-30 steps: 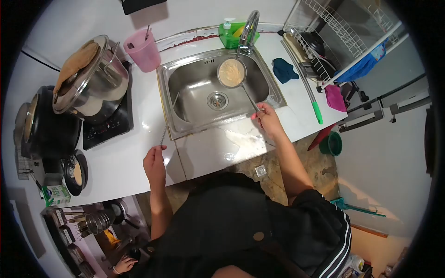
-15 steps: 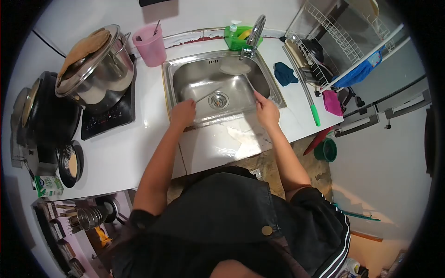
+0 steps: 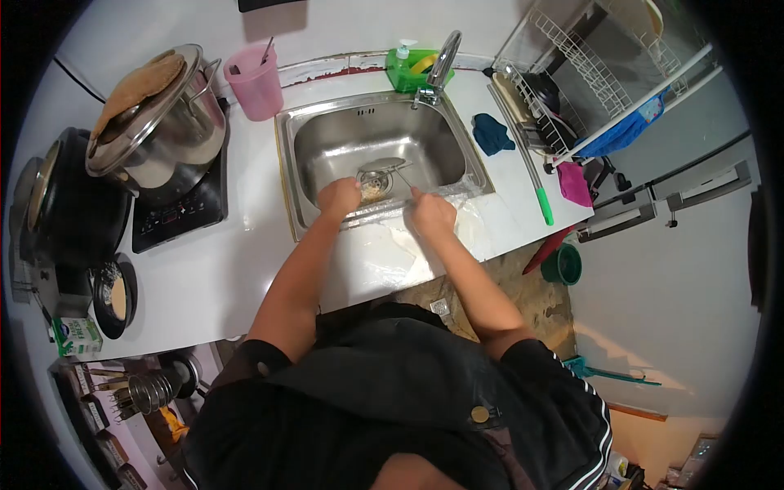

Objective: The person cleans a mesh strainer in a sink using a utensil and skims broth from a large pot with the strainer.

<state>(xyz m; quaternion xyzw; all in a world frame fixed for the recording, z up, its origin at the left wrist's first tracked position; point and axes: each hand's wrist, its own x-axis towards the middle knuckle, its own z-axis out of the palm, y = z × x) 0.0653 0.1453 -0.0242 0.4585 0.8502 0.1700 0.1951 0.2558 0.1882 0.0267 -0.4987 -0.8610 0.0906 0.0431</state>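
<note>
My right hand (image 3: 433, 214) is closed around the thin handle of a round, flat-headed skimmer (image 3: 384, 164), whose head hangs low over the sink drain. My left hand (image 3: 339, 198) is closed at the sink's near left edge. The thin metal utensil it held half a second ago is hard to make out now, mostly hidden near the skimmer. Pale bits (image 3: 372, 190) lie around the drain in the steel sink (image 3: 327, 147). The faucet (image 3: 441, 64) rises over the back right corner of the sink.
Left of the sink stand a pink pitcher (image 3: 253, 86) and a large lidded steel pot (image 3: 175, 131) on an induction cooker (image 3: 184, 214). To the right lie a dark blue cloth (image 3: 492, 134), a green-handled tool (image 3: 544, 206) and a dish rack (image 3: 604, 86).
The skimmer has come down and toward me, from the sink's back right to the drain. My right hand moved left and nearer; my left moved slightly right. Pale bits now show by the drain.
</note>
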